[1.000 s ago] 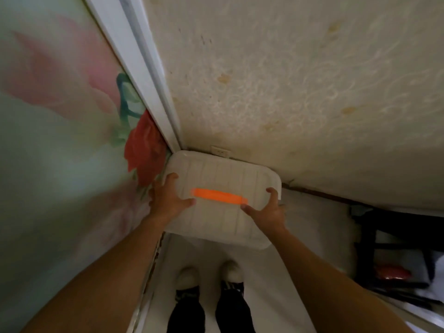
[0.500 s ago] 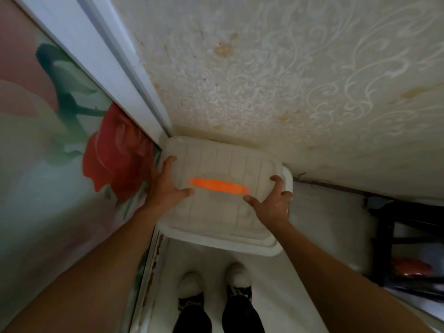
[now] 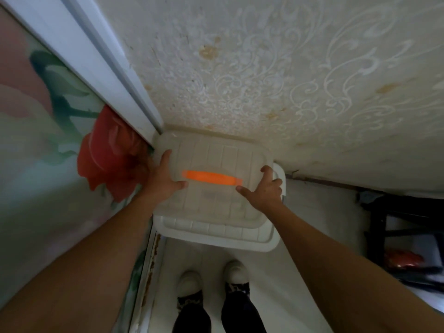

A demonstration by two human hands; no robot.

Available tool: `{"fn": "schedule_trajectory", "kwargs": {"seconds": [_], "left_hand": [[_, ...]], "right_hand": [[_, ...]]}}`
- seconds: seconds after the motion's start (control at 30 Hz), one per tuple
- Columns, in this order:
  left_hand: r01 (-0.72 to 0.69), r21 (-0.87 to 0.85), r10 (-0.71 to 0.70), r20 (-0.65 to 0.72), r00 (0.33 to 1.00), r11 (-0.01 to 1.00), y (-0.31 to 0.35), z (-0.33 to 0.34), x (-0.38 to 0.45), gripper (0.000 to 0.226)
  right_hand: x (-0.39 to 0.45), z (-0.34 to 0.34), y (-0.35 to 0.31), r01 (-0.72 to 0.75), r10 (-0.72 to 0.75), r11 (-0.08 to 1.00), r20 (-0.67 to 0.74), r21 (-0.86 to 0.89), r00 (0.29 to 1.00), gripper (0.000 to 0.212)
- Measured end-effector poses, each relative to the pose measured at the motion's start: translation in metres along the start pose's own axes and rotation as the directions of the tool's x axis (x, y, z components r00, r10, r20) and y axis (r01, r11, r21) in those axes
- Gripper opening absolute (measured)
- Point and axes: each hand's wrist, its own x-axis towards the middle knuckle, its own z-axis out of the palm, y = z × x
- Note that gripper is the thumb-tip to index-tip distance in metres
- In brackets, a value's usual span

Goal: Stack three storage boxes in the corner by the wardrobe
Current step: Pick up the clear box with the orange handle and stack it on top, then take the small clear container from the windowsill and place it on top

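From the head camera, looking straight down into the corner: a translucent white storage box (image 3: 216,188) with a ribbed lid and an orange handle (image 3: 212,178) across its top sits tucked where the wardrobe door (image 3: 48,145), printed with a big red flower, meets the patterned wallpaper wall (image 3: 264,80). Beneath it, the rim of a lower box (image 3: 216,236) sticks out toward the person, so the top one sits a bit further back. The left hand (image 3: 163,181) grips the lid's left edge, fingers (image 3: 165,159) spread and wrapped over the side, thumb pressed on top just beside the handle's end. The right hand (image 3: 266,191) clamps the right edge the same way, fingers curled over the rim. Down below, two white shoes (image 3: 211,272) stand on the pale floor (image 3: 300,272), close to the stack.
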Motion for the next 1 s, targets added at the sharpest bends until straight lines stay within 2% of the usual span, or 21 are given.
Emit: {"fn": "schedule_trajectory", "kwargs": {"seconds": [0.1, 0.17, 0.27, 0.4, 0.57, 0.73, 0.83, 0.93, 1.0], "left_hand": [[-0.052, 0.047, 0.055, -0.072, 0.996, 0.998, 0.039, -0.015, -0.024, 0.090], [-0.109, 0.035, 0.111, -0.064, 0.992, 0.993, 0.072, -0.031, -0.044, 0.080], [-0.221, -0.037, 0.221, -0.015, 0.975, 0.974, 0.125, -0.059, -0.081, 0.065], [-0.352, -0.029, 0.353, 0.015, 0.936, 0.935, 0.201, -0.102, -0.141, 0.057], [-0.564, -0.048, 0.565, 0.012, 0.825, 0.825, 0.298, -0.142, -0.209, 0.055], [-0.735, -0.186, 0.756, 0.086, 0.649, 0.652, 0.414, -0.151, -0.326, 0.056], [-0.801, -0.220, 0.830, 0.146, 0.538, 0.557, 0.470, -0.140, -0.397, 0.058], [-0.883, -0.246, 0.910, 0.218, 0.352, 0.400, 0.524, -0.119, -0.486, 0.061], [-0.916, -0.274, 0.944, 0.236, 0.231, 0.292, 0.555, -0.099, -0.548, 0.059]], "right_hand": [[-0.015, -0.019, -0.020, -0.008, 0.007, 0.997, -0.005, -0.076, 1.000, 0.086], [-0.032, -0.041, -0.036, 0.035, -0.038, 0.998, -0.042, -0.061, 0.998, 0.076], [-0.064, -0.090, -0.062, 0.136, -0.129, 0.988, -0.090, 0.075, 0.988, 0.058], [-0.127, -0.182, -0.080, 0.222, -0.180, 0.946, -0.187, 0.234, 0.966, 0.046], [-0.215, -0.290, -0.056, 0.291, -0.111, 0.858, -0.400, 0.424, 0.910, 0.043], [-0.343, -0.392, 0.010, 0.373, 0.034, 0.773, -0.620, 0.513, 0.784, 0.047], [-0.409, -0.434, 0.054, 0.373, 0.102, 0.770, -0.678, 0.517, 0.728, 0.050], [-0.485, -0.479, 0.110, 0.378, 0.209, 0.754, -0.743, 0.537, 0.636, 0.050], [-0.536, -0.502, 0.150, 0.390, 0.291, 0.749, -0.796, 0.535, 0.531, 0.049]]}}
